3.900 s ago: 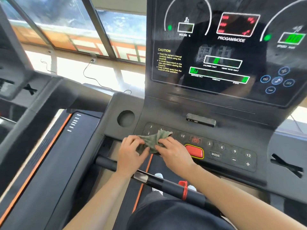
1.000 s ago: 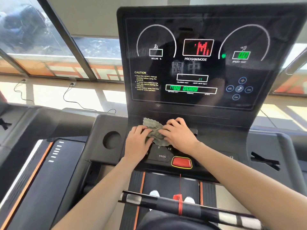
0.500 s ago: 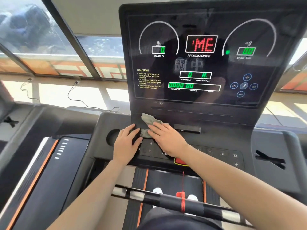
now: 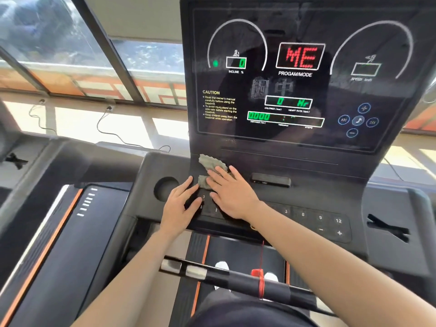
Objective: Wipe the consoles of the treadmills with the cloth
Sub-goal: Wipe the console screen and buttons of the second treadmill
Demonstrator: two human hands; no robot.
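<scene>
— Where's the cloth from the fingers?

— I've got the cloth [image 4: 211, 165] bunched at the left end of the treadmill console [image 4: 306, 194], at the foot of the display panel [image 4: 295, 142]. The right hand [image 4: 232, 197] presses its near edge with straight fingers. The rest of the cloth runs beyond the fingertips, up and left toward the display.

— And the left?

— The left hand [image 4: 180, 207] grips nothing. Its fingers are spread on the keypad [image 4: 311, 217], index tip just beside the cloth's lower fold. The right is nearer, so I'd sweep rightward.
</scene>
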